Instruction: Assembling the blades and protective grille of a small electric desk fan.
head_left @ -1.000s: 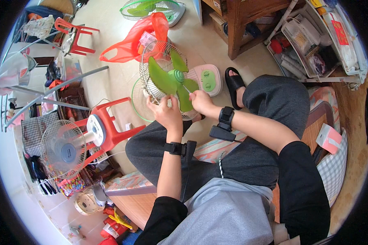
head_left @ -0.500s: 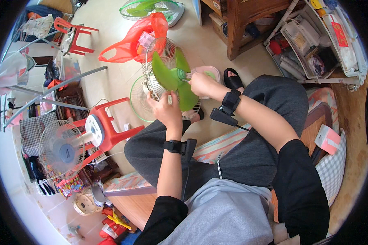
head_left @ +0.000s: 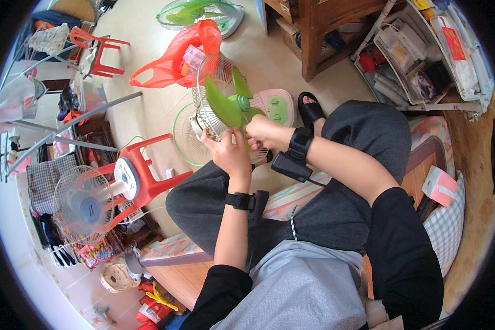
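Observation:
A partly dismantled fan stands in front of my knees, its green fan blades (head_left: 225,109) bare against a wire rear guard (head_left: 202,113). My left hand (head_left: 229,155) is closed at the lower rim of that guard, fingertips bent over its wires. Beside it my right hand (head_left: 269,133) is curled in front of the lowest blade, close to my left fingertips. Whatever lies inside my right fingers is hidden. The fan's pink base (head_left: 278,104), with green buttons, shows beyond my right hand. A loose round guard with a green rim (head_left: 177,144) lies behind on the floor.
An orange-red plastic bag (head_left: 168,63) lies beyond the fan. A white fan (head_left: 86,203) rests on a red stool (head_left: 173,180) at left. Another green fan (head_left: 195,14) is at the far side. A wooden desk (head_left: 313,44) and a storage rack (head_left: 393,104) stand at right.
My right hand has moved from beside the blade hub down and left, toward my left hand. The blades have turned slightly, and more of the pink base shows.

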Demonstrator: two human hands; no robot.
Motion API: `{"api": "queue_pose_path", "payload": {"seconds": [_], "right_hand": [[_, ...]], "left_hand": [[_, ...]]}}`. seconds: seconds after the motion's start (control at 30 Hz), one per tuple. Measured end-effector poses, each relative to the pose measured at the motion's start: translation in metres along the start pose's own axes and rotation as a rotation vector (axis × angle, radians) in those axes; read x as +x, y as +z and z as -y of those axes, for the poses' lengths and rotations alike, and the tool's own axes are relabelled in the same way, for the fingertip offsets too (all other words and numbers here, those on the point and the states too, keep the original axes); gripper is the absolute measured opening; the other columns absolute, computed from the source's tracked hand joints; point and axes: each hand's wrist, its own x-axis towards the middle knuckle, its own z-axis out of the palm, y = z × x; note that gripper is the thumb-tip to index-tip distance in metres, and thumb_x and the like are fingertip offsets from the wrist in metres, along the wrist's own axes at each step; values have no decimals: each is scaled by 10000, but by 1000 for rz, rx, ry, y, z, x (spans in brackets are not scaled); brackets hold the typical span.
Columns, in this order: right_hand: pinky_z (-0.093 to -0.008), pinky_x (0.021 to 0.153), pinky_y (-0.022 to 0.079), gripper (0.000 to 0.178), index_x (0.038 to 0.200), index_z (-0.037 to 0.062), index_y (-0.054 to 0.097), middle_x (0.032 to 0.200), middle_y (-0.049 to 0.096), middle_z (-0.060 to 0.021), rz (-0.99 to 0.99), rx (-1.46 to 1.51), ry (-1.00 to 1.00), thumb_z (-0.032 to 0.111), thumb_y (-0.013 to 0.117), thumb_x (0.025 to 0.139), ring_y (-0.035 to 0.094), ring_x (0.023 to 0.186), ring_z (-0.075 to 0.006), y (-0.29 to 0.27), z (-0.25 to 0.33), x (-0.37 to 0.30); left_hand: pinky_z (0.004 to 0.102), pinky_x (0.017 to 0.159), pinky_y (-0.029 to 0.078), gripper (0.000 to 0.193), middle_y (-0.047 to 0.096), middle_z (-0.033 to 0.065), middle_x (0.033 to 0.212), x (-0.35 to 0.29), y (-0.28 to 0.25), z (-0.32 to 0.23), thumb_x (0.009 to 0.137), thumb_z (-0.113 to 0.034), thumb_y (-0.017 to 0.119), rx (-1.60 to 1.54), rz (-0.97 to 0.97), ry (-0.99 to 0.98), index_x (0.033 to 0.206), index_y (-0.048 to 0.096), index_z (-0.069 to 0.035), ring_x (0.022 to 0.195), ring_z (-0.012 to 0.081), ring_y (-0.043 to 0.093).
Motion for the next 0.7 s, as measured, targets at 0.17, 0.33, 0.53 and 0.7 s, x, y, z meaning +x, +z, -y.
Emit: {"api": "queue_pose_path", "payload": {"seconds": [0.17, 0.33, 0.53, 0.7], "right_hand": [[-322, 382, 315, 227, 667, 26, 464, 554, 420, -65, 164, 288, 73, 6, 373, 874, 366, 409, -153, -9, -8, 22], [-292, 375, 277, 188, 732, 38, 452, 570, 394, -51, 113, 212, 48, 13, 336, 878, 344, 422, -128, -6, -11, 16], [-263, 356, 310, 337, 842, 15, 458, 588, 456, -57, -18, -29, 23, 322, 398, 967, 391, 434, -112, -7, -7, 2], [-234, 337, 243, 368, 842, 18, 445, 564, 403, -2, 42, -197, 102, 353, 367, 972, 310, 389, -83, -19, -2, 11]], "left_hand": [[437, 726, 486, 127, 435, 290, 1186, 4, 2, -5, 767, -168, 660, -27, 27, -8, 821, 662, -53, 957, 425, 553], [439, 720, 484, 138, 440, 270, 1183, 8, 0, 3, 768, -178, 659, -21, 14, -6, 834, 669, -57, 947, 418, 554], [426, 720, 487, 133, 447, 262, 1182, 15, 0, 16, 765, -175, 662, 2, -10, -20, 835, 671, -63, 945, 406, 561], [422, 717, 487, 123, 449, 265, 1182, 13, -3, 18, 759, -158, 669, -31, 5, -20, 835, 669, -62, 927, 405, 569]]}}
